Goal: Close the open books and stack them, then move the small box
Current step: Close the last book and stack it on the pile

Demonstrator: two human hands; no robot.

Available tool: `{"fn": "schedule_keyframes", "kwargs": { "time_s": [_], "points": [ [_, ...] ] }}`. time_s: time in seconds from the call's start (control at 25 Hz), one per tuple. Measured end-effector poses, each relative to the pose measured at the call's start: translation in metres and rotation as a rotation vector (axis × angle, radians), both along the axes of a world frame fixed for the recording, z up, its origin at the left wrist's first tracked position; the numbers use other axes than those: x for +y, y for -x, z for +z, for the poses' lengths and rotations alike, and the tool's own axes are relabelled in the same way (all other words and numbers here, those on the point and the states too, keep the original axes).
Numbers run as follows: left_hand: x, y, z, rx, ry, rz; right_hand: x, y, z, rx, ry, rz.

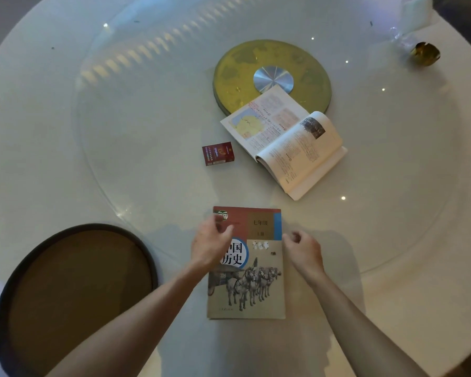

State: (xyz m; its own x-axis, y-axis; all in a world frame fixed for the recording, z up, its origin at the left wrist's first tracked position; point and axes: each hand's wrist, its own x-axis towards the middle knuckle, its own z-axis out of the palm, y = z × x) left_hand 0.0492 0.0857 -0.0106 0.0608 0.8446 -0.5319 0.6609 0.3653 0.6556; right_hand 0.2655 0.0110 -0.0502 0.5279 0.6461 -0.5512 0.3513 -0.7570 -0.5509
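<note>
Spreading across nearly the whole view, the round white desk [65, 131] carries a glass turntable with a gold disc [272, 77] at its hub. A dark-rimmed round tray [74, 289] sits at the near left; nothing shows inside it.

Next in size, the closed book [246, 268] lies flat at the near edge, cover up, a team of horses printed on it. The left hand [211, 244] rests over its upper left part, fingers loosely curved and gripping nothing. The right hand [301, 250] hovers just beside its right edge, fingers curled in loosely and empty.

Farther off, the open book [283, 142] lies face up, its far corner overlapping the gold disc, the right-hand pages arching upward. It looks like a soft paperback, light and floppy, so the cover would likely bend if lifted by one corner; taking the arched half along its outer edge and folding it over the spine seems the surer way to shut it. Carrying it by the spine side should keep it from falling open.

Smallest, the small red box [218, 153] lies just left of the open book, apart from it. It appears light, stiff cardboard, easily pinched across its short sides.
</note>
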Motion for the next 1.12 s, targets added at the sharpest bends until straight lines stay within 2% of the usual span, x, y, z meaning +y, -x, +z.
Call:
{"fn": "schedule_keyframes", "kwargs": {
  "time_s": [0.08,0.2,0.44,0.6,0.76,0.88,1.0,1.12],
  "points": [
    [0.023,-0.031,0.005,-0.179,0.097,-0.04,0.027,-0.033,0.007,0.028,-0.069,-0.094],
    [0.05,-0.076,0.007,-0.34,0.232,-0.002,0.076,-0.087,0.022,-0.074,-0.135,-0.087],
    [0.087,-0.148,-0.013,-0.422,0.333,0.326,0.183,-0.179,0.024,-0.087,-0.195,0.237],
    [0.106,-0.164,-0.022,-0.454,0.337,0.452,0.239,-0.211,0.005,-0.221,-0.141,0.288],
    [0.12,-0.174,-0.03,-0.495,0.394,0.503,0.25,-0.218,-0.006,-0.279,0.004,0.34],
    [0.124,-0.178,-0.038,-0.426,0.356,0.527,0.242,-0.223,-0.013,-0.335,0.023,0.321],
    [0.121,-0.179,-0.038,-0.379,0.285,0.526,0.225,-0.229,-0.016,-0.203,-0.059,0.252],
    [0.115,-0.18,-0.031,-0.468,0.263,0.526,0.201,-0.229,-0.004,-0.131,-0.069,0.2]
  ]
}}
